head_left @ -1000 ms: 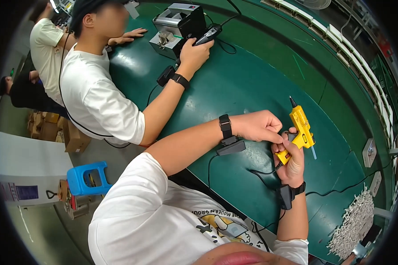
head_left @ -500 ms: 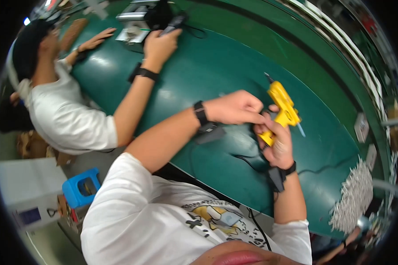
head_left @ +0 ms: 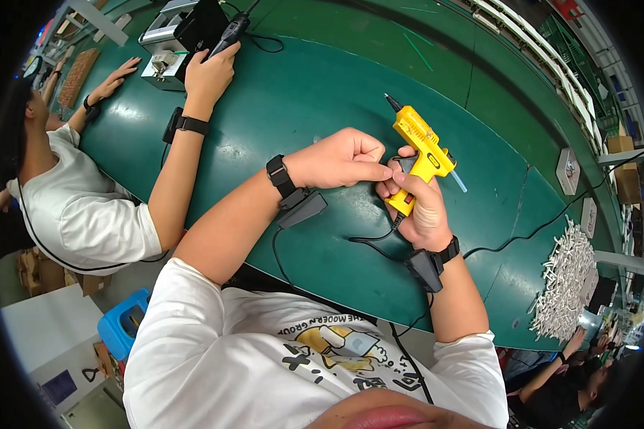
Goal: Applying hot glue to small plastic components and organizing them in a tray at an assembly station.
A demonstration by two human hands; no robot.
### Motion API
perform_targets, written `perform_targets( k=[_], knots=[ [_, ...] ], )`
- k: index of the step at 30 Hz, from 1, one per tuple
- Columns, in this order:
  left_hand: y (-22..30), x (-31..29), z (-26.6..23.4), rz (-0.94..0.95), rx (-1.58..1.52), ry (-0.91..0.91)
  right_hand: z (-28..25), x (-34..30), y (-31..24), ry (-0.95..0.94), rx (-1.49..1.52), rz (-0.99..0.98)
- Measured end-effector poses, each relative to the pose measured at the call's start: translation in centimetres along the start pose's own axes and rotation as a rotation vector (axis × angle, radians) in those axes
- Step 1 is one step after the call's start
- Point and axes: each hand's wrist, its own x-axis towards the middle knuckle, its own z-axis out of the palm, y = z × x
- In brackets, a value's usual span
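Note:
My right hand (head_left: 423, 205) is wrapped round the handle of a yellow glue gun (head_left: 423, 146), whose black nozzle points up and away to the left. A pale blue glue stick (head_left: 459, 180) juts from its rear end, and a black cord leaves the bottom of the grip. Close on its left, my left hand (head_left: 338, 159) is curled, its thumb tip meeting my right thumb beside the gun's handle. Whatever its fingers may hold is too small or hidden to make out. Both hands are above the green table (head_left: 293, 100).
On the left, another person's hand (head_left: 209, 75) grips a dark handheld tool (head_left: 230, 32) near a metal box (head_left: 175, 43). A heap of small white pieces (head_left: 562, 282) lies at the table's right end. A blue stool (head_left: 122, 325) stands lower left. Black cables cross the table.
The whole view has shifted, so the table, the co-worker and my hands appear farther left. My right hand keeps its hold on the glue gun, and my thumbs still meet.

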Motion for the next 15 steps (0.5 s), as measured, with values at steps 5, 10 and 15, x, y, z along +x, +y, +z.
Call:
perform_targets(
  k=[5,10,15],
  knots=[
    [0.1,-0.13,0.04,-0.006,-0.009,-0.003,0.04,-0.04,0.04,-0.009,0.004,0.002],
    [0.15,-0.23,0.06,-0.007,-0.029,-0.008,0.15,-0.12,0.04,-0.01,0.0,-0.004],
    [0.12,-0.21,0.04,-0.031,-0.035,-0.004,0.22,-0.08,0.01,0.01,-0.005,-0.006]
  ],
)
